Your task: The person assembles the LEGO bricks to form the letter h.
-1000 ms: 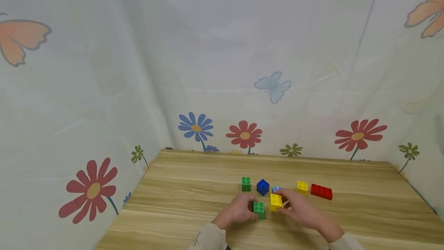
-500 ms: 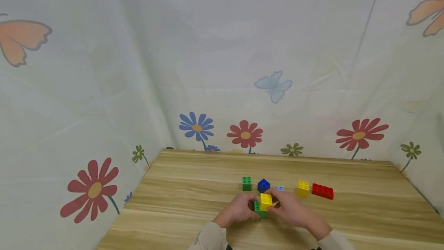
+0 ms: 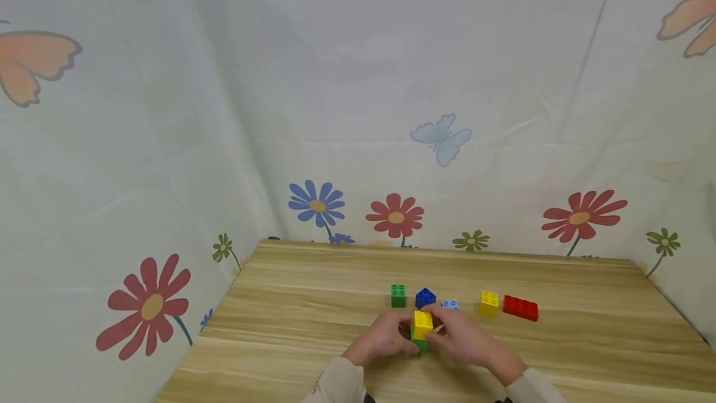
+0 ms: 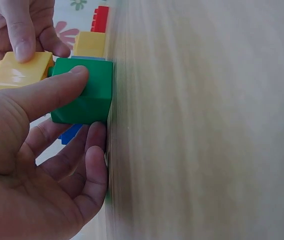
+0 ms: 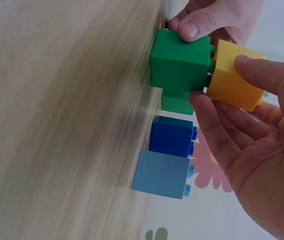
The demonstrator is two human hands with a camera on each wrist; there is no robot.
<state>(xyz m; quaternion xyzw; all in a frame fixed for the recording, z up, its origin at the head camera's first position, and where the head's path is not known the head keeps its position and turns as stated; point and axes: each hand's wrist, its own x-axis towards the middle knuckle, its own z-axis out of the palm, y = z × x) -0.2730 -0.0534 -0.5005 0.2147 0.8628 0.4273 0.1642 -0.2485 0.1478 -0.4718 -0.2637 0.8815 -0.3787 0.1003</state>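
Note:
My left hand grips a green toy brick that stands on the table, its thumb lying on the near side. Just above that brick, my right hand pinches a yellow brick between thumb and fingers. In the right wrist view the yellow brick is slightly tilted over the green one's studs, and some studs still show between the two. From the head, the yellow brick covers most of the green brick's top.
Behind the hands stand a second green brick, a dark blue brick and a light blue brick. Farther right are another yellow brick and a long red brick. A patterned cloth hangs behind the wooden table.
My right hand has carried the yellow brick leftward, from beside the green brick to over its top. The left hand has stayed in place with the green brick.

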